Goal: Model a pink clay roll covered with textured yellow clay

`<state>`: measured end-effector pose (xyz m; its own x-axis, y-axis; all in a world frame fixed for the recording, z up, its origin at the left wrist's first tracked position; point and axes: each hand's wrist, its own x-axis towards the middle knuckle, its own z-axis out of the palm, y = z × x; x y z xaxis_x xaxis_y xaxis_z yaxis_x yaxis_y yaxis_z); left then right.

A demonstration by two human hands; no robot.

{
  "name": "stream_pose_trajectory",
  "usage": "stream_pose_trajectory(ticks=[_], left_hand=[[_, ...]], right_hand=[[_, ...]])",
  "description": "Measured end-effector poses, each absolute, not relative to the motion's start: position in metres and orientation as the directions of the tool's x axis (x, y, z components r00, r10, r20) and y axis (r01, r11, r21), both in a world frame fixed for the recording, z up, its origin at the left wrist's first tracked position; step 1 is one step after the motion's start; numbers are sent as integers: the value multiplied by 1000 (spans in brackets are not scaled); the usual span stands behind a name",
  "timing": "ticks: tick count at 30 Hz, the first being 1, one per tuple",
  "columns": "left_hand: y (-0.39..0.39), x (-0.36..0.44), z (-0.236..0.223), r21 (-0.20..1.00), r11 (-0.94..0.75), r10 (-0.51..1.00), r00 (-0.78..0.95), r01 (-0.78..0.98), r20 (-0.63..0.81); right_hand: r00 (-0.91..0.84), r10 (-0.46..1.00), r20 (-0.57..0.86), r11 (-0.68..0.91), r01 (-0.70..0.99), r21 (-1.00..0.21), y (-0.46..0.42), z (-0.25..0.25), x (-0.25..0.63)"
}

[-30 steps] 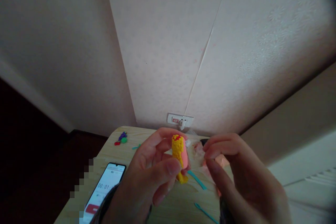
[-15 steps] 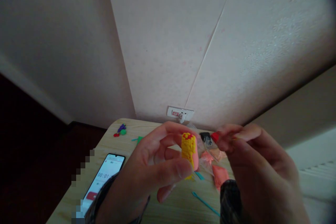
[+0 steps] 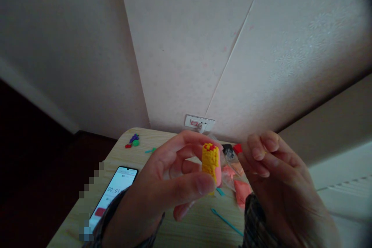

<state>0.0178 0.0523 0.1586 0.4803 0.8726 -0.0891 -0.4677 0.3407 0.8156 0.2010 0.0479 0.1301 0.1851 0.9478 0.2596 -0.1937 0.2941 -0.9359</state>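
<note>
The left hand [image 3: 162,186] pinches a yellow-and-pink clay figure [image 3: 210,161] upright between its thumb and the fingers behind, red-dotted top rising clear above the thumb. That thumb covers part of the figure's lower half. Apart to its right, the right hand's [image 3: 279,178] fingertips bunch closed, any contents too small to tell.

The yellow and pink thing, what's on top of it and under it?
On top of the yellow and pink piece, red bits sit among the yellow. A little yellow shows below the thumb of the left hand. The thumb covers part; the underside is hidden.
</note>
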Motion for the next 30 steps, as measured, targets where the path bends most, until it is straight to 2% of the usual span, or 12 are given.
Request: stream_pose_trajectory(ticks=[4,8,12,20,30], left_hand=[[54,18,154,835,320,863,502,-447,-62],[57,20,150,829,316,850,526,-461,-32],[59,19,152,822,351,814,580,-448,-31],[58,19,151,837,310,820,572,-450,4],[59,18,156,834,324,820,572,-447,-11]], right_hand=[[176,941,288,315,-153,-937,47,134,201],[93,940,327,338,-141,-931,45,139,200],[38,934,356,357,-181,-917,43,139,198],[-10,927,376,359,-272,-893,45,138,197],[-58,899,435,399,-305,-865,46,134,196]])
